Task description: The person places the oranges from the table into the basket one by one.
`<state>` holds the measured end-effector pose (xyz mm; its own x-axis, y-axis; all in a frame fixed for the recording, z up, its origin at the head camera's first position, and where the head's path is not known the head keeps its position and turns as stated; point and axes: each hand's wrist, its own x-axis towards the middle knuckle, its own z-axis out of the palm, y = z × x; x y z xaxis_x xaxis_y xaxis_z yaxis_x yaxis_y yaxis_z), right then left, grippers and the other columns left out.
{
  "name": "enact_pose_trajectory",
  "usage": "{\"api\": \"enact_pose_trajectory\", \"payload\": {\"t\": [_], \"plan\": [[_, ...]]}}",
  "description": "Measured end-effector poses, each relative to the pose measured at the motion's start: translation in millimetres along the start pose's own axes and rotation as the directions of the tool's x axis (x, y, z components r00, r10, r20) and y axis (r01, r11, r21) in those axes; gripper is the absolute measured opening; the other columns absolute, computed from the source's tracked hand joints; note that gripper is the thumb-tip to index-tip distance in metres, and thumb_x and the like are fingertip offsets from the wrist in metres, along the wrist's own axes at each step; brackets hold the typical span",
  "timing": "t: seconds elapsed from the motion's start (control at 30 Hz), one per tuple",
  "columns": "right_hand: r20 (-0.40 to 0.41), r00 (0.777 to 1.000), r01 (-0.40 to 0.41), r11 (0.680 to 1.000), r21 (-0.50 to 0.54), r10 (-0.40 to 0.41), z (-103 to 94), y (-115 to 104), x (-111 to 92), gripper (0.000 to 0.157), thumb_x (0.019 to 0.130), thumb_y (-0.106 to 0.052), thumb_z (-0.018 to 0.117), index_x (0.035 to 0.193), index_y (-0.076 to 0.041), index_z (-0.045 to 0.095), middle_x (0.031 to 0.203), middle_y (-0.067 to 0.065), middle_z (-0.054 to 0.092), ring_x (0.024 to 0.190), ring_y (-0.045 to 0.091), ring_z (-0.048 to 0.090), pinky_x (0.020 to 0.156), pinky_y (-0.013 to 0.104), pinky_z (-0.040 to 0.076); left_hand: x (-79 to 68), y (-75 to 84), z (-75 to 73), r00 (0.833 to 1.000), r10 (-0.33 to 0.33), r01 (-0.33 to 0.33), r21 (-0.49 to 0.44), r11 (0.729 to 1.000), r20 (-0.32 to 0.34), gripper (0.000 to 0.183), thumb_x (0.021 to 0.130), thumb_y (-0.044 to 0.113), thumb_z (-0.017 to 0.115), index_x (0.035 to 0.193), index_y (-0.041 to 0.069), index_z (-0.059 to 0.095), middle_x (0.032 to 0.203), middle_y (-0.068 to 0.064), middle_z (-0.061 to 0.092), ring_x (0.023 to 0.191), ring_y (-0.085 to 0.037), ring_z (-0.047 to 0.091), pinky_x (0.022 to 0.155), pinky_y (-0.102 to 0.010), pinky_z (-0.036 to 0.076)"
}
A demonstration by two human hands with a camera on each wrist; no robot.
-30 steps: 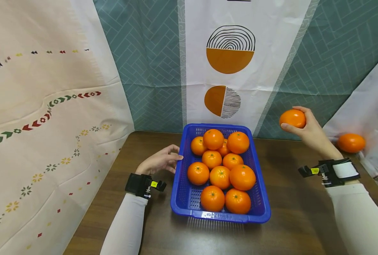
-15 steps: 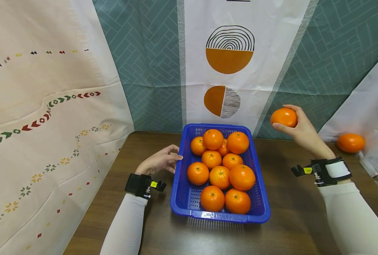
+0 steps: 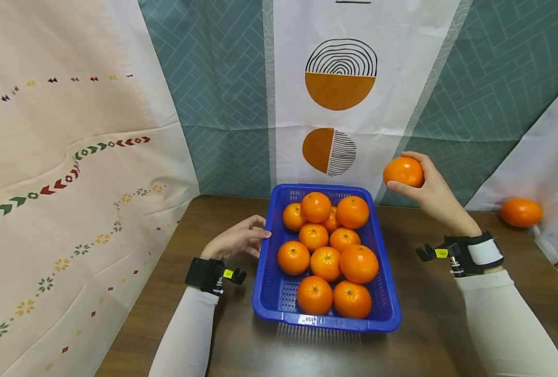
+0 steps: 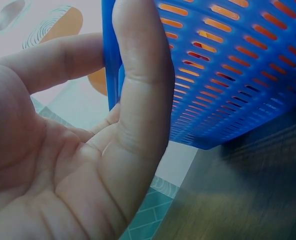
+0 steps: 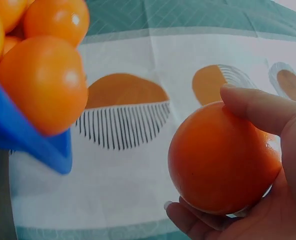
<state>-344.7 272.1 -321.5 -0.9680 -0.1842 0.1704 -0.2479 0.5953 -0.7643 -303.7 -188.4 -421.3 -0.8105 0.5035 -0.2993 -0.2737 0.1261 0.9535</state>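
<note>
A blue plastic basket [image 3: 386,272] holds several oranges [image 3: 326,263], some resting on top of others. At its left side, my left hand [image 3: 236,238] grips the rim. In the left wrist view the rim [image 4: 111,60] lies between the thumb and a curled finger, beside the slotted wall [image 4: 208,95]. My right hand [image 3: 432,188] holds one orange [image 3: 403,172] in the air, right of the basket's far corner. The right wrist view shows this orange [image 5: 220,160] between the thumb and the fingers below it, apart from the basket.
Another orange [image 3: 521,212] sits at the far right of the brown table [image 3: 425,324], next to a white cloth. A patterned curtain [image 3: 232,131] hangs behind the table's back edge, and a cream cloth [image 3: 71,220] hangs along the left side.
My right hand has moved left with its orange, nearer to the basket and slightly higher. The left hand keeps its place on the basket's rim.
</note>
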Motion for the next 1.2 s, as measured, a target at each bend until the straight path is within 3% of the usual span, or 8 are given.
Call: {"api": "enact_pose_trajectory", "payload": {"t": [0.2,0.5,0.93,1.2], "plan": [[-0.005,1.0,0.0,0.999,0.042,0.0,7.9,-10.3,3.6,0.08,0.099,-0.029,0.071,0.163,-0.018,0.025,0.151,0.018,0.038,0.116,0.026,0.046,0.087,0.026,0.044,0.0,-1.0,0.7,1.0,0.001,-0.001,-0.002,1.0,0.0,0.03,0.106,0.012,0.057,0.13,0.005,0.041,0.102,-0.013,0.067,0.079,-0.023,0.071,0.071,-0.035,0.064],[0.076,0.995,0.051,0.993,0.11,-0.059,23.4,-32.8,4.6,0.078,0.098,-0.025,0.073,0.161,-0.024,0.027,0.148,0.015,0.041,0.118,0.028,0.05,0.086,0.022,0.047,1.9,0.8,0.2,1.0,0.006,-0.006,-0.001,1.0,0.008,0.03,0.106,0.012,0.057,0.13,0.005,0.041,0.101,-0.014,0.067,0.079,-0.023,0.071,0.071,-0.035,0.064],[0.204,0.961,0.161,0.976,0.148,-0.19,57.1,-51.9,14.6,0.068,0.095,-0.015,0.076,0.152,-0.011,0.039,0.142,0.015,0.043,0.113,0.034,0.055,0.09,0.043,0.052,1.1,-0.3,-1.8,1.0,0.005,-0.005,0.006,1.0,0.002,0.032,0.105,0.013,0.058,0.13,0.004,0.041,0.101,-0.014,0.067,0.079,-0.023,0.071,0.072,-0.036,0.065],[0.283,0.939,0.171,0.979,0.11,-0.196,65.8,-49.7,11.7,0.068,0.096,-0.021,0.076,0.153,-0.016,0.039,0.149,0.016,0.037,0.121,0.036,0.051,0.095,0.053,0.052,1.7,0.2,-0.2,1.0,0.003,-0.003,0.008,1.0,0.002,0.032,0.105,0.014,0.059,0.13,0.004,0.041,0.102,-0.014,0.066,0.079,-0.023,0.071,0.072,-0.036,0.064]]}}
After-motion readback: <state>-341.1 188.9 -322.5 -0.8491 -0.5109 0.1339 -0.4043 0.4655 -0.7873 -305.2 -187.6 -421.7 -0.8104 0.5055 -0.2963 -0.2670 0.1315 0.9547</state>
